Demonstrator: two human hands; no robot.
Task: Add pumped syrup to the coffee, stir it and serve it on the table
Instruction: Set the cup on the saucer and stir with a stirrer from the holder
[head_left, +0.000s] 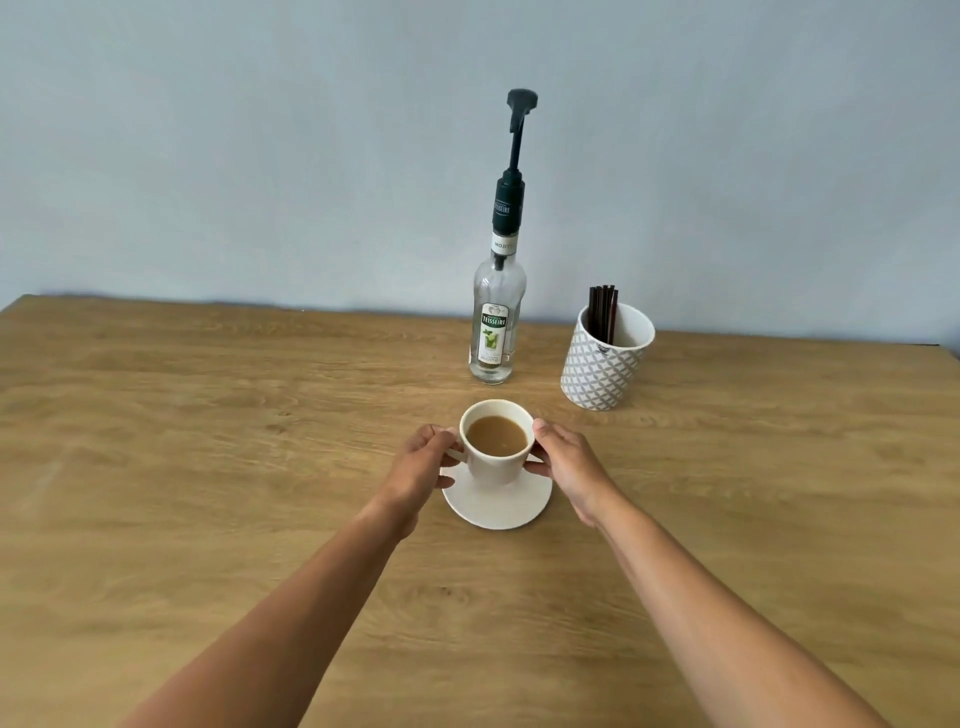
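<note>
A white cup (493, 462) of light brown coffee stands on a white saucer (498, 506) in the middle of the wooden table. My left hand (418, 467) grips the saucer's left edge beside the cup's handle. My right hand (563, 462) grips the saucer's right edge, its thumb close to the cup's rim. Behind the cup stands a clear glass syrup bottle (496, 322) with a tall dark pump (519, 130), its spout pointing toward me. Both forearms reach in from the bottom of the view.
A white patterned pot (602, 364) holding several dark stirring sticks (602, 312) stands to the right of the bottle. The wooden table (208, 467) runs back to a pale blue wall. Its right far corner shows at the frame's edge.
</note>
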